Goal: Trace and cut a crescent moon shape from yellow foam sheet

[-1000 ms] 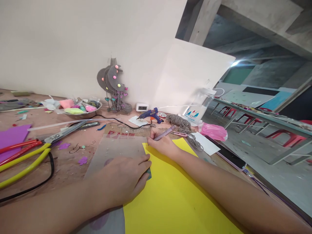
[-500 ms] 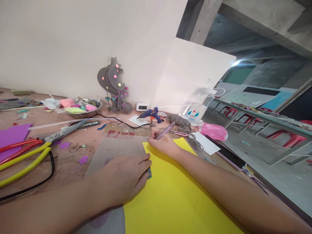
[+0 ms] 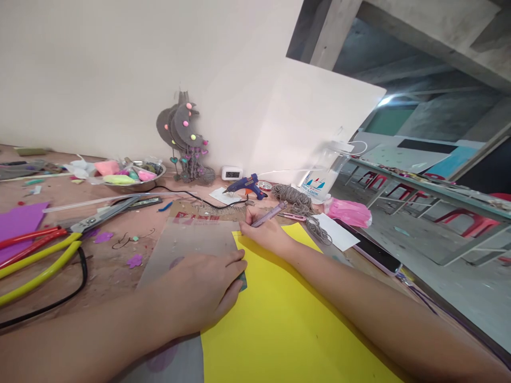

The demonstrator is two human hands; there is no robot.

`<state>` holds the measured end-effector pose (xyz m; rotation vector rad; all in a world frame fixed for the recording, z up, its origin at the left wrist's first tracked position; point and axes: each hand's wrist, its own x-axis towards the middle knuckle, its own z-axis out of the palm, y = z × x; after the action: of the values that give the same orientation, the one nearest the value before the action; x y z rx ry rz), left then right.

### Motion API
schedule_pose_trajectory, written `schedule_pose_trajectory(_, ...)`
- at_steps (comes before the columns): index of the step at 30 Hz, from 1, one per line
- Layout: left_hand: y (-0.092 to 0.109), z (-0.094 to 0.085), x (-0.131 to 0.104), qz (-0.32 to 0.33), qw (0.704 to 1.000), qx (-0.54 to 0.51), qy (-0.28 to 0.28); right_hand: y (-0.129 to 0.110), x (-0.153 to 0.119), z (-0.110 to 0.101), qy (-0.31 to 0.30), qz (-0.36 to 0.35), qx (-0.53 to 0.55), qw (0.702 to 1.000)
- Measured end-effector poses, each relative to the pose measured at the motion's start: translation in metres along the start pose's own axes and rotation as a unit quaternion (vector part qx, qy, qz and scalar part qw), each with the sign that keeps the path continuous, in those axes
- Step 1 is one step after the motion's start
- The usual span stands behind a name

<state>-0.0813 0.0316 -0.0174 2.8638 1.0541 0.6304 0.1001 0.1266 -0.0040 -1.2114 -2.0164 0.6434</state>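
While the right hand (image 3: 265, 234) rests at twelve o'clock on the yellow sheet (image 3: 275, 324), its fingers clamp a purple pen (image 3: 270, 214)! Over at nine, the left hand (image 3: 197, 290) presses the edge, fingers close together above a teal piece (image 3: 243, 282) (gripped or not, I cannot tell). Red lettering (image 3: 197, 216), too blurred to read, sits at ten; the clear bottle (image 3: 317, 181), at one, shows "LOOK".

Beyond both hands: grey yarn (image 3: 293, 198), rough, fibrous; bottle (image 3: 321, 175), clear plastic. Beneath them: yellow sheet (image 3: 279, 314), smooth, matt, paper-like. Phone screen (image 3: 373, 247) was glossy.
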Motion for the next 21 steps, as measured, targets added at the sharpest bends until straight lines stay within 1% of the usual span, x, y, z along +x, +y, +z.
schedule_pose_trajectory(3,0.0000,-0.0010,0.0008,-0.008,0.999,0.013,-0.044,0.0039,0.0016,0.0003,-0.002,-0.017,0.010,1.000)
schedule_pose_trajectory(4,0.0000,-0.0015,0.0010,-0.011,0.999,0.013,-0.050,0.0045,0.0019,0.0005,-0.005,-0.017,0.017,1.000)
schedule_pose_trajectory(8,-0.0003,-0.0026,0.0007,-0.010,0.998,0.016,-0.056,0.0038,0.0023,0.0003,-0.010,-0.007,0.026,1.000)
schedule_pose_trajectory(14,0.0001,-0.0017,-0.0004,-0.010,0.997,0.036,-0.066,0.0027,0.0019,-0.0059,0.023,-0.013,0.002,1.000)
schedule_pose_trajectory(21,-0.0003,-0.0019,0.0006,-0.004,0.997,0.047,-0.060,0.0068,0.0012,-0.0044,-0.003,-0.017,-0.002,1.000)
